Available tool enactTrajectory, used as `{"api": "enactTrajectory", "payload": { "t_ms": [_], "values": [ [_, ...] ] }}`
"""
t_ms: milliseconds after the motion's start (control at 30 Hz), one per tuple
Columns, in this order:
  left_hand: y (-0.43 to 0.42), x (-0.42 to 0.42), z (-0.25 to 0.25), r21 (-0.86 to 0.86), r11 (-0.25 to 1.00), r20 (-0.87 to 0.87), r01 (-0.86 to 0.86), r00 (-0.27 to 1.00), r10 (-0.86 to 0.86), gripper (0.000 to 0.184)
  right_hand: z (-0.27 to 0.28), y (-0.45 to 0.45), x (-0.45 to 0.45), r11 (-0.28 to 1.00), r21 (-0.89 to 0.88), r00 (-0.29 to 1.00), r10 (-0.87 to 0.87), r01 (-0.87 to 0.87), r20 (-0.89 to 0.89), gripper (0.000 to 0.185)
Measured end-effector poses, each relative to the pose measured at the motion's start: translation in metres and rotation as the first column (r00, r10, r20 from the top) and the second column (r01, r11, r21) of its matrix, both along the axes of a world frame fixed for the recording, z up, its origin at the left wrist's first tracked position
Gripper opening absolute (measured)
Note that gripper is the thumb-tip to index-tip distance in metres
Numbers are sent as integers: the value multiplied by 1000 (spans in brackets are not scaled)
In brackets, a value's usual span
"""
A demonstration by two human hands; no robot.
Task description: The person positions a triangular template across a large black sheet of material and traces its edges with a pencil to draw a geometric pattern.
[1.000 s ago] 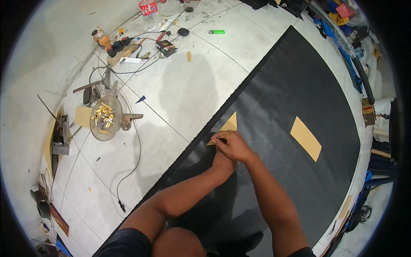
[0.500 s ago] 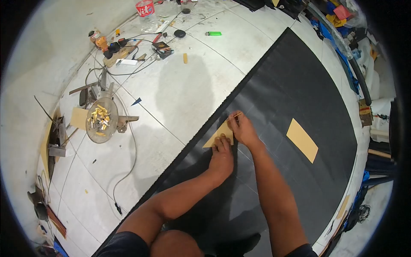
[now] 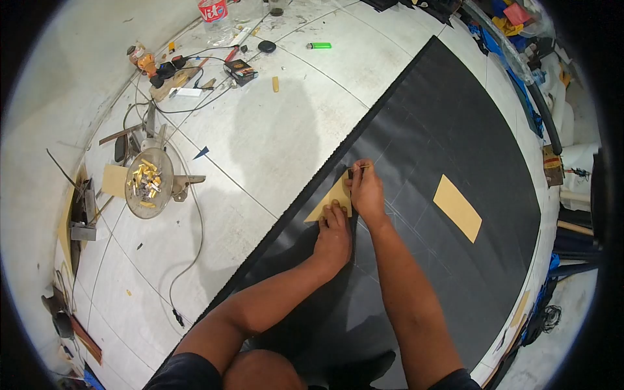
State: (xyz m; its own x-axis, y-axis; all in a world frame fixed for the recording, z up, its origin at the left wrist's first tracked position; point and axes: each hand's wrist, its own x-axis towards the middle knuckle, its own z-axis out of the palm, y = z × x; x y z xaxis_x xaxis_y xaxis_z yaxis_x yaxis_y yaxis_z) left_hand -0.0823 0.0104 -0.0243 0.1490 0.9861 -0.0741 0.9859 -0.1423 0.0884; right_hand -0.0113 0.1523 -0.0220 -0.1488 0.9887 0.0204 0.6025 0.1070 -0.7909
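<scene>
A large black sheet (image 3: 468,117) with faint pale lines lies on the tiled floor. On it, near its left edge, is a tan triangular piece (image 3: 337,194). My left hand (image 3: 333,235) lies on the lower part of that piece, fingers spread flat. At the triangle's upper tip, my right hand (image 3: 366,190) pinches a thin tan stick-like tool (image 3: 361,167). A tan four-sided piece (image 3: 457,208) rests on the sheet to the right, touched by neither hand.
A glass dish of cigarette butts (image 3: 149,183) stands at the left beside metal parts and a cable (image 3: 200,221). Farther back are a green lighter (image 3: 318,45), a black box (image 3: 240,72) and a plastic bottle (image 3: 216,19). Assorted materials line the right side.
My right hand has moved from beside my left hand up to the triangle's upper tip, still holding the thin tool. My left hand has flattened onto the triangle. The view has shifted slightly.
</scene>
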Motion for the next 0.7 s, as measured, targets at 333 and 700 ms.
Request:
{"api": "enactTrajectory", "payload": {
  "t_ms": [333, 700],
  "values": [
    [1, -8, 8, -202, 979, 504, 15, 859, 91, 66, 40, -56, -2, 895, 12, 839, 413, -446, 355, 22],
    [10, -40, -1, 187, 982, 327, 21, 942, -82, 56, 125, -94, 151, 985, -98, 987, -146, 139, -63, 48]
  ]
}}
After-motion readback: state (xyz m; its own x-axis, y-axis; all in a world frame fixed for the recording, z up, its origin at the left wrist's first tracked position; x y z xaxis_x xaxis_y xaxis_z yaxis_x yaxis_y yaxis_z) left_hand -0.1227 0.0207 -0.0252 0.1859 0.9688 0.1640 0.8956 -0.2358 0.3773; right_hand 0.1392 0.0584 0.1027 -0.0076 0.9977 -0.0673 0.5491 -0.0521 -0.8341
